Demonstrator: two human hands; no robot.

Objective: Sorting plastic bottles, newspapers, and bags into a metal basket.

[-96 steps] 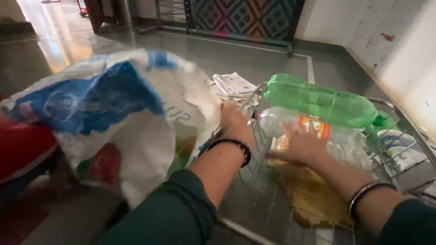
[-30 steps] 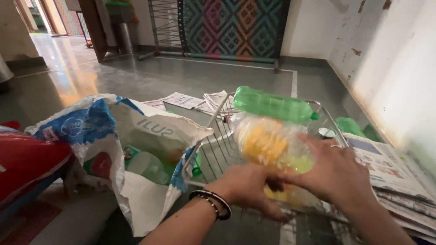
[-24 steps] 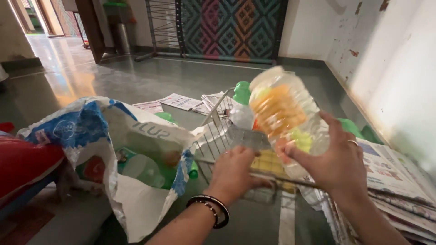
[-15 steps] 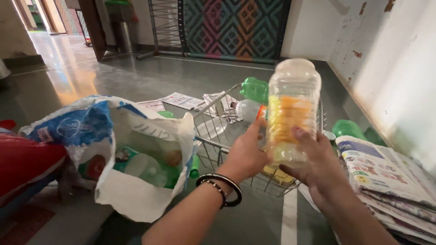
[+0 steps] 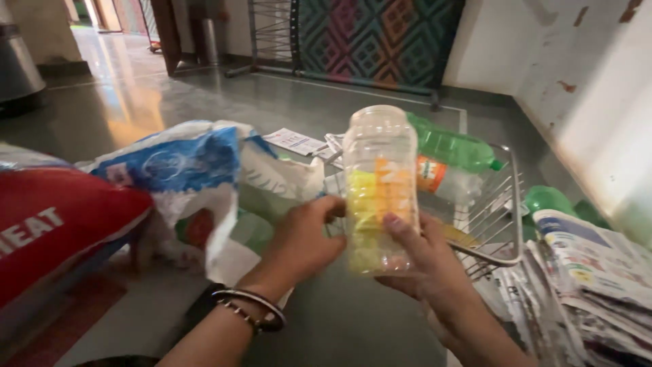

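Clear bottle (image 5: 379, 187) upright, lifted clear of basket (image 5: 506, 224) at 3 o'clock; clamped in right hand (image 5: 424, 261), steadied by left hand (image 5: 305, 238). Not yet in sack (image 5: 197, 177) at 9 o'clock.

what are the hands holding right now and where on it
Both hold an upright clear plastic bottle with a yellow-orange label: right hand around its lower part, left hand on its lower left side.
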